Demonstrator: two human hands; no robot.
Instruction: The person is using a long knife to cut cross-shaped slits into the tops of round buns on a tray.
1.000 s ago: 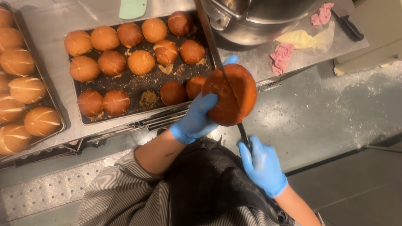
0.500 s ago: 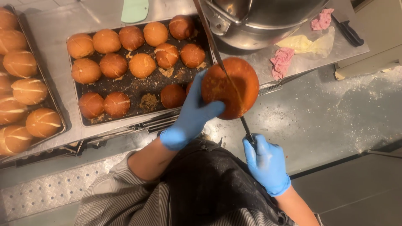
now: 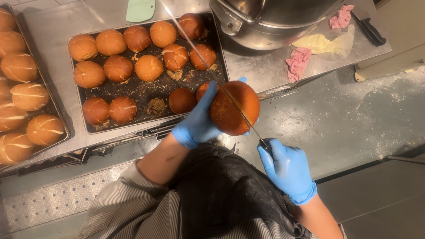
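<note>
My left hand, in a blue glove, grips a round brown bun held in the air over the front edge of the steel table. My right hand, also blue-gloved, is closed on the dark handle of a long thin knife. The blade runs diagonally across the bun and reaches up over the dark baking tray. That tray holds several baked buns and loose crumbs.
A second tray of lighter buns sits at the left. A large steel mixing bowl stands at the back right, with pink cloths, a cream glove, a black-handled knife and a green scraper nearby. Floury grey floor lies below right.
The bun and my left hand have shifted slightly left and down. The knife blade has slid further across the bun, and my right hand has moved with it.
</note>
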